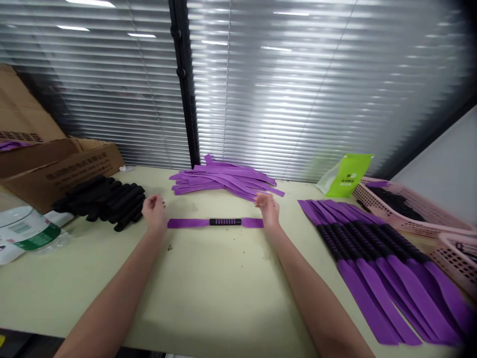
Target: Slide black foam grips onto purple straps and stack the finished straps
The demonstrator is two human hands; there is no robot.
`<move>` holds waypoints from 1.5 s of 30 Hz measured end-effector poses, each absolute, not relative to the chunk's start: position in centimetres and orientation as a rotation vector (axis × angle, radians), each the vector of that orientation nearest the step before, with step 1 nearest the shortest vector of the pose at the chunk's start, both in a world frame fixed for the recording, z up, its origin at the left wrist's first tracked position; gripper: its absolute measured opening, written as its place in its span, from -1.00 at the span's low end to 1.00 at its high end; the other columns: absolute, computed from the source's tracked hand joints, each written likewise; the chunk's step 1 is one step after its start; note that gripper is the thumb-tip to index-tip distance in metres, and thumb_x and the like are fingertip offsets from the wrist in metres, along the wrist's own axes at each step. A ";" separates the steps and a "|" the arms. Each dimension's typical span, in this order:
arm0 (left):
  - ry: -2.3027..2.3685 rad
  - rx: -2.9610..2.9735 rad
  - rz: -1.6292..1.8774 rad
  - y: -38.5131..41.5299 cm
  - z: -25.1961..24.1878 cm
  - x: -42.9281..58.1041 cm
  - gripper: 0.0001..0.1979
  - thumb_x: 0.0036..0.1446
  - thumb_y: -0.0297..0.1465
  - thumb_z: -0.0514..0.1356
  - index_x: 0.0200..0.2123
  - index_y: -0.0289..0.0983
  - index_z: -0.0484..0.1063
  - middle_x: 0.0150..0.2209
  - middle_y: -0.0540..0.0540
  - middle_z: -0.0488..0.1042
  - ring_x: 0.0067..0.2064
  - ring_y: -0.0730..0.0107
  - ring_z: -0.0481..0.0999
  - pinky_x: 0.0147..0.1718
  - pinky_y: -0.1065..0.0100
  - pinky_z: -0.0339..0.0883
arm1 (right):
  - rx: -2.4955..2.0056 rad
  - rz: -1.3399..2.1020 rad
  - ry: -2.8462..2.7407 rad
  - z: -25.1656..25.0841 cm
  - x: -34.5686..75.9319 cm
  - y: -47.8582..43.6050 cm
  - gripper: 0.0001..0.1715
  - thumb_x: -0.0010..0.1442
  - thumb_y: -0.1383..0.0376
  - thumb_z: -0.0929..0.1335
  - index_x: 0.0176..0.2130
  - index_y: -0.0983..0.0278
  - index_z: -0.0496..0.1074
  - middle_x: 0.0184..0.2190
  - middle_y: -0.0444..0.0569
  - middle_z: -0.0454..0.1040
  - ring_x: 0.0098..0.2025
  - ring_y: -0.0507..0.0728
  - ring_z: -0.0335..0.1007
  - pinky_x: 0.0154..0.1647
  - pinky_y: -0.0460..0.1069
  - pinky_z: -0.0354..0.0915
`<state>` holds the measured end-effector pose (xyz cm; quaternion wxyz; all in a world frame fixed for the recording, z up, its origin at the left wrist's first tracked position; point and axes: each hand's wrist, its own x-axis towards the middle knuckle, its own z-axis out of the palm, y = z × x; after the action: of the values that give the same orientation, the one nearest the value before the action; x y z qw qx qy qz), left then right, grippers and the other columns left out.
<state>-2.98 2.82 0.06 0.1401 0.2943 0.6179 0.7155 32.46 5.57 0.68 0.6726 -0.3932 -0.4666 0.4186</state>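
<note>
A purple band [188,223] runs straight across the table in front of me, with a black ribbed tube [225,222] around its middle. Purple shows through slots in the tube. My left hand [154,213] is at the band's left end, its fingers loosely curled and apart. At the right end, my right hand [268,208] is raised in the same way, fingers bent and parted, the wrist covering that end. I see nothing between the fingers of either hand. Whether either hand touches the band is unclear.
Loose purple bands [223,176] are heaped at the back. Black tubes [108,199] lie left beside a cardboard box [67,169] and a clear plastic bottle [30,228]. Banded tubes [367,238] are lined up right, near a green pouch [345,176] and pink baskets [439,226].
</note>
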 end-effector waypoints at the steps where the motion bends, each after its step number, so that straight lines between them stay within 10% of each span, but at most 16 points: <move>1: 1.746 0.754 2.103 2.8 0.5 -3.4 -0.81 0.08 -0.25 0.05 -0.28 -0.23 0.29 -0.38 0.01 0.34 -0.44 0.49 0.40 -0.37 0.35 0.37 | -0.870 0.921 -0.879 0.8 33.3 6.0 -0.32 0.14 -0.20 0.18 -0.33 0.31 0.47 -0.46 -0.06 0.46 -0.48 0.00 0.34 -0.41 -0.07 0.31; 8: 1.425 0.317 2.196 2.1 2.3 -4.2 -0.74 0.08 -0.16 0.04 -0.38 -0.24 0.28 -0.46 0.04 0.27 -0.56 0.54 0.33 -0.58 0.43 0.27 | -0.980 0.796 -0.644 0.5 36.2 6.5 -0.48 0.05 -0.12 0.32 -0.39 0.30 0.44 -0.55 -0.16 0.38 -0.57 -0.05 0.25 -0.53 -0.11 0.24; 17: 1.521 1.307 1.825 1.1 1.2 -1.0 -0.72 -0.03 -0.14 0.19 -0.39 -0.24 0.33 -0.45 0.02 0.34 -0.45 0.45 0.36 -0.40 0.37 0.31 | -1.116 0.490 -2.291 0.8 31.2 3.2 -0.47 0.03 -0.01 0.43 -0.05 0.18 0.47 0.07 0.06 0.32 0.13 0.28 0.16 0.13 0.23 0.07; 25: 1.330 2.543 0.682 -1.2 1.3 3.6 -0.62 0.18 -0.10 0.09 -0.07 -0.23 0.39 -0.13 -0.17 0.45 -0.09 0.17 0.40 -0.06 0.15 0.25 | -0.928 0.114 -2.584 0.8 30.0 2.5 -0.60 0.31 0.09 0.21 -0.05 0.29 0.40 -0.19 0.08 0.41 -0.17 0.15 0.32 -0.12 0.05 0.24; 38: 1.323 2.484 0.635 -0.4 0.5 3.6 -0.67 0.23 -0.13 0.03 -0.15 -0.23 0.41 -0.21 -0.11 0.47 -0.16 0.22 0.42 -0.16 0.23 0.28 | -1.027 0.318 -2.539 0.6 29.9 2.4 -0.54 0.21 -0.01 0.30 -0.03 0.22 0.42 -0.26 0.00 0.47 -0.28 0.12 0.37 -0.31 -0.03 0.23; 45: 1.333 2.553 0.631 -0.7 0.8 3.6 -0.65 0.21 -0.12 0.06 -0.12 -0.24 0.40 -0.21 -0.14 0.45 -0.17 0.20 0.40 -0.15 0.19 0.28 | -1.136 0.812 -1.590 2.2 33.8 5.0 -0.49 0.16 -0.07 0.28 -0.14 0.25 0.46 -0.39 -0.10 0.45 -0.41 0.01 0.31 -0.39 -0.08 0.25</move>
<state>3.58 -0.69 0.76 0.0965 0.8618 0.4501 0.2131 33.84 4.97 2.19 0.4907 -0.4678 -0.6546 0.3345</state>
